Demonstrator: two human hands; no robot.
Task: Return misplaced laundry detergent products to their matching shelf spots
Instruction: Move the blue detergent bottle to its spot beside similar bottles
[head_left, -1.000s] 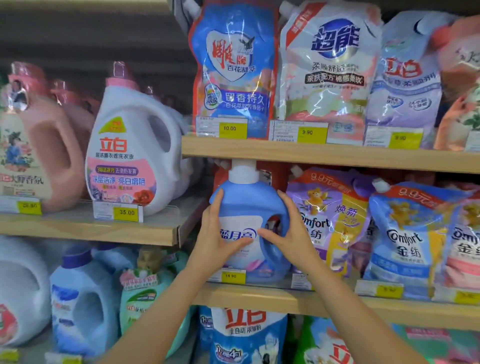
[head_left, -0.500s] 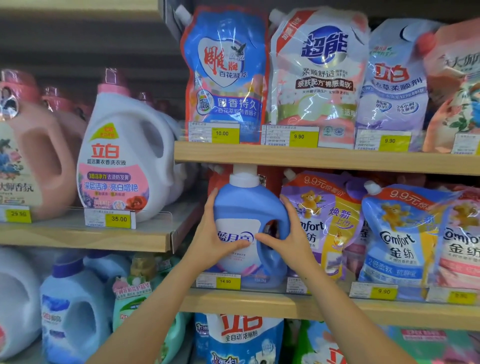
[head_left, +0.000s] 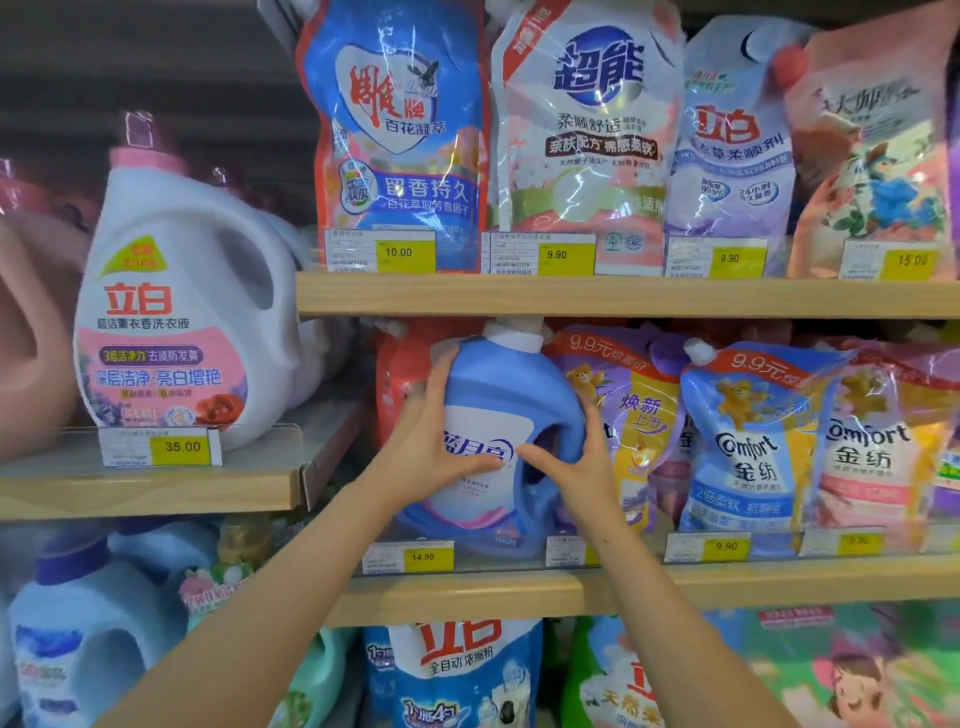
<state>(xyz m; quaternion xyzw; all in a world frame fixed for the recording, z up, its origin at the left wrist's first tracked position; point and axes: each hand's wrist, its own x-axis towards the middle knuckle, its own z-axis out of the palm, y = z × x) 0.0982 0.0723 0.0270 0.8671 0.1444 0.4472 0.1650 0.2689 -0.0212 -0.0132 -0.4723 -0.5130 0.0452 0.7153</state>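
Head view: both hands on the blue detergent bottle. It stands upright on the middle wooden shelf, white cap just under the upper shelf. Left hand is pressed on the bottle's left side, thumb across the label. Right hand wraps the handle side, thumb at the handle hole. Red pouch sits behind-left, purple Comfort pouch touches on the right. 14.90 price tag is directly below.

Bright, even light — pouch glare, soft edges
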